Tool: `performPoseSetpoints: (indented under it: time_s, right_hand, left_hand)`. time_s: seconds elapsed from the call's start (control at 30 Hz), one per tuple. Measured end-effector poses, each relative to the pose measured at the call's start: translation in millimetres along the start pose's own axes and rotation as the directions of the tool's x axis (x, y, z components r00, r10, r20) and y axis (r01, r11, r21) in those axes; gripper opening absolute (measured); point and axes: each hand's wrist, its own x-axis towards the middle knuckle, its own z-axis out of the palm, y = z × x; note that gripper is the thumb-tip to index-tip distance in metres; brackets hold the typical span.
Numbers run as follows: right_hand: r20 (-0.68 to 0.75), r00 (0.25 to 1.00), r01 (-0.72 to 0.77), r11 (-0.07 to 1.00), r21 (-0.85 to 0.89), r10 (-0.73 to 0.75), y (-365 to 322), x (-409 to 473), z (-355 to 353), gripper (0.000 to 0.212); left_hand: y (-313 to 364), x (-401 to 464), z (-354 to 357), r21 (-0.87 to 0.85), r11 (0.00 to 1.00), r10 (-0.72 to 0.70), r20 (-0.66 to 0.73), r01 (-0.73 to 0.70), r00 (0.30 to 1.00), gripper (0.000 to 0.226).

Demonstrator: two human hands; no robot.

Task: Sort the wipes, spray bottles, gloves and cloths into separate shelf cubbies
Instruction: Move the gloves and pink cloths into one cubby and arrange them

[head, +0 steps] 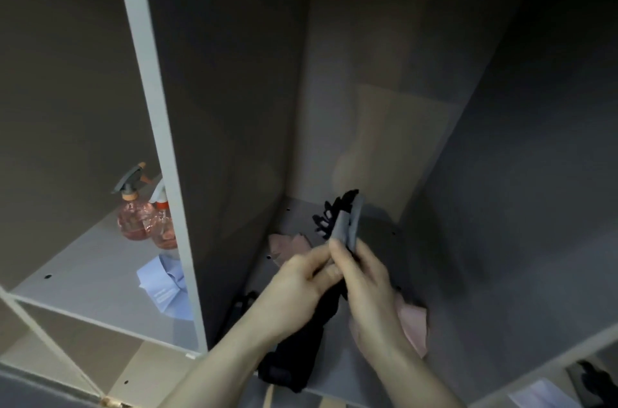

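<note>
Both my hands are inside the dim middle cubby. My left hand [302, 277] and my right hand [363, 277] together pinch a black-and-grey glove [346, 223], its fingers pointing up toward the back wall. Another dark glove or cloth [301, 350] hangs below my left wrist. Pink cloths lie on the cubby floor, one behind my hands [289, 245] and one under my right wrist [416, 324]. In the left cubby stand two pink spray bottles [137, 217], with a pale blue wipes pack [169, 287] in front of them.
A white vertical divider [157, 126] separates the left cubby from the middle one. At the lower right, another cubby holds a black glove [592, 381] and a pale packet [541, 396]. The shelf's front edge [67, 361] runs along the lower left.
</note>
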Motion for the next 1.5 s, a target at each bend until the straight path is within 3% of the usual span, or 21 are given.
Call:
performPoseSetpoints:
  time_s: [0.07, 0.1, 0.23, 0.33, 0.4, 0.47, 0.53, 0.6, 0.7, 0.83, 0.9, 0.97, 1.07, 1.23, 1.33, 1.43, 1.47, 1.5]
  right_hand:
    - [-0.045, 0.994, -0.092, 0.973, 0.213, 0.104, 0, 1, 1, 0.02]
    - [-0.016, 0.99, -0.129, 0.943, 0.306, 0.141, -1, -1, 1, 0.018]
    - [0.031, 0.999, -0.038, 0.953, 0.301, 0.03, -1, -7, 1, 0.023]
    - [0.063, 0.993, -0.111, 0.927, 0.358, 0.095, 5, -8, 1, 0.032]
    - [0.087, 0.984, -0.18, 0.885, 0.429, 0.158, 8, -7, -1, 0.044]
    - [0.119, 0.975, -0.22, 0.826, 0.52, 0.185, 9, -4, -6, 0.051]
    - [0.125, 0.971, -0.239, 0.785, 0.572, 0.205, 9, 0, -13, 0.054]
    - [0.111, 0.972, -0.234, 0.782, 0.578, 0.21, 7, 3, -20, 0.056]
    - [0.046, 0.977, -0.197, 0.801, 0.565, 0.208, 3, 6, -30, 0.055]
    - [-0.108, 0.991, -0.026, 0.924, 0.382, 0.073, -1, 4, -41, 0.042]
    - [-0.167, 0.985, 0.076, 0.974, 0.213, -0.04, -1, 1, -37, 0.028]
    - [-0.127, 0.98, 0.155, 0.988, 0.026, -0.15, 1, -2, -24, 0.016]
    - [0.009, 0.961, 0.274, 0.942, -0.193, -0.278, 10, -9, 1, 0.033]
    - [0.025, 0.914, 0.392, 0.867, -0.308, -0.405, 23, -13, 15, 0.045]
    - [0.053, 0.887, 0.395, 0.695, -0.6, -0.459, 25, -16, 19, 0.061]
    - [0.137, 0.855, 0.409, 0.486, -0.773, -0.501, 27, -23, 26, 0.05]
    - [0.167, 0.858, 0.432, 0.503, -0.749, -0.486, 30, -25, 26, 0.051]
    - [0.159, 0.871, 0.441, 0.595, -0.672, -0.465, 30, -27, 22, 0.052]
  left_hand:
    - [-1, -1, -3, -0.089, 0.995, -0.054, -0.015, 0.052, 0.998, 0.034]
    - [-2, -2, -6, -0.125, 0.99, -0.074, -0.021, 0.071, 0.997, 0.036]
    - [-6, -6, -6, -0.102, 0.995, -0.01, -0.006, 0.01, 1.0, 0.046]
    - [-8, -9, -2, -0.031, 0.999, 0.037, 0.002, -0.037, 0.999, 0.061]
    - [-11, -9, -1, 0.018, 0.997, 0.08, -0.056, -0.079, 0.995, 0.054]
    - [-11, -12, -1, 0.012, 0.997, 0.073, -0.157, -0.072, 0.985, 0.03]
    - [-10, -12, -4, -0.29, 0.956, -0.104, -0.19, 0.045, 0.976, 0.026]
    - [-9, -10, -11, -0.62, 0.772, -0.266, -0.12, 0.137, 0.956, 0.03]
    - [-9, -9, -25, -0.813, 0.567, -0.292, -0.048, 0.133, 0.955, 0.037]
    - [-6, -8, -31, -0.882, 0.458, -0.277, -0.027, 0.107, 0.961, 0.041]
    - [-4, -6, -27, -0.884, 0.457, -0.264, -0.027, 0.1, 0.964, 0.04]
    - [1, -3, -18, -0.866, 0.485, -0.263, -0.012, 0.122, 0.965, 0.042]
    - [7, -1, -1, -0.85, 0.503, -0.274, 0.017, 0.158, 0.962, 0.042]
    - [7, -2, 12, -0.873, 0.472, -0.29, -0.021, 0.124, 0.957, 0.035]
    - [0, -2, 13, -0.92, 0.37, -0.32, 0.003, 0.128, 0.947, 0.042]
    - [-10, -5, 13, -0.889, 0.434, -0.333, -0.004, 0.15, 0.943, 0.048]
    - [-13, -5, 12, -0.874, 0.47, -0.345, -0.054, 0.123, 0.937, 0.045]
    - [-17, -5, 10, -0.864, 0.492, -0.359, -0.094, 0.103, 0.928, 0.046]
